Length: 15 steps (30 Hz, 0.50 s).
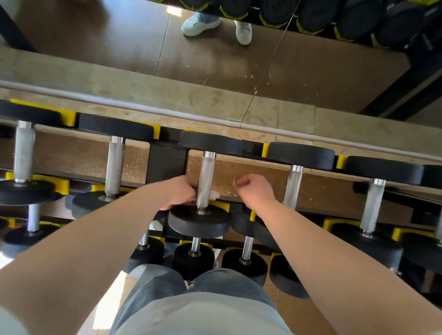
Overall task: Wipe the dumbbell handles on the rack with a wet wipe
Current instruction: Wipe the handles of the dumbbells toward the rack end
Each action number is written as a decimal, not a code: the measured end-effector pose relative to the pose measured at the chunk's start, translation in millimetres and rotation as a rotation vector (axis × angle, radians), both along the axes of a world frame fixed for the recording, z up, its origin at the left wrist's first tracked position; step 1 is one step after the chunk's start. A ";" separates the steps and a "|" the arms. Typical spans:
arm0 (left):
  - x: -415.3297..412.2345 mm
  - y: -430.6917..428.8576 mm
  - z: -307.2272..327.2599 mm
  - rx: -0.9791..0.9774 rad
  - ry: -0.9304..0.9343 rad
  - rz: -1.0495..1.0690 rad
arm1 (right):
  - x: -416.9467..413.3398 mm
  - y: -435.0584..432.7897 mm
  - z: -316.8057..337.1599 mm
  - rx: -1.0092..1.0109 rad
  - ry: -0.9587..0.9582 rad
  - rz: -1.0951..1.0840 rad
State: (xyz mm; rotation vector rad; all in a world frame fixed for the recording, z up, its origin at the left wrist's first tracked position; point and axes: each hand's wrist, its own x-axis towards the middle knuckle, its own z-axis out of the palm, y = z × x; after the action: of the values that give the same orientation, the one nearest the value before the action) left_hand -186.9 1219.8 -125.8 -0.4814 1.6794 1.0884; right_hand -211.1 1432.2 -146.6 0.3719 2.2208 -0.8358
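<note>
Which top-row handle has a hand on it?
The third handle from the left: the left hand holds a wipe round it; the others are untouched.

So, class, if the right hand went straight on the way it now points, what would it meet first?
Probably the middle dumbbell's handle, where the left hand holds the wipe; depth is unclear.

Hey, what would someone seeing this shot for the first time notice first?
Two bare arms converge on the middle dumbbell handle in the top row of the rack, where the left hand holds a white wipe around its near end and the right hand hovers curled beside it. A mirror behind reflects pale shoes.
</note>
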 end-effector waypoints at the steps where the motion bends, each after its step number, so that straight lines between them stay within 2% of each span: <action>1: -4.0 -0.6 -0.6 0.053 -0.044 0.082 | 0.2 0.6 -1.7 -0.004 0.000 0.008; 3: -12.7 -0.4 -1.1 0.192 -0.111 0.353 | 0.9 -0.2 -2.1 -0.013 -0.006 0.025; 6: -24.9 4.4 3.9 0.333 -0.027 0.716 | 1.6 -1.2 -1.7 -0.020 0.007 0.017; 8: -26.8 8.8 4.8 0.358 0.009 0.845 | 2.1 -0.2 -0.4 -0.026 0.032 -0.022; 10: -21.1 9.7 0.6 0.280 0.001 0.725 | 2.8 2.8 -1.4 -0.016 0.039 -0.027; 13: -5.0 1.2 -9.6 0.007 0.010 0.159 | 3.2 4.9 -2.0 0.065 0.042 0.029; 15: 3.0 -1.1 -11.7 -0.121 0.045 -0.050 | 2.4 4.8 1.6 0.102 0.036 0.062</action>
State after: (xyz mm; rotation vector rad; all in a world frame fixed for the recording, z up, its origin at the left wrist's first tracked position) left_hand -183.9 1218.8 -137.5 -0.4928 1.7945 0.9717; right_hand -208.7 1437.1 -145.0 0.3370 2.3022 -0.7036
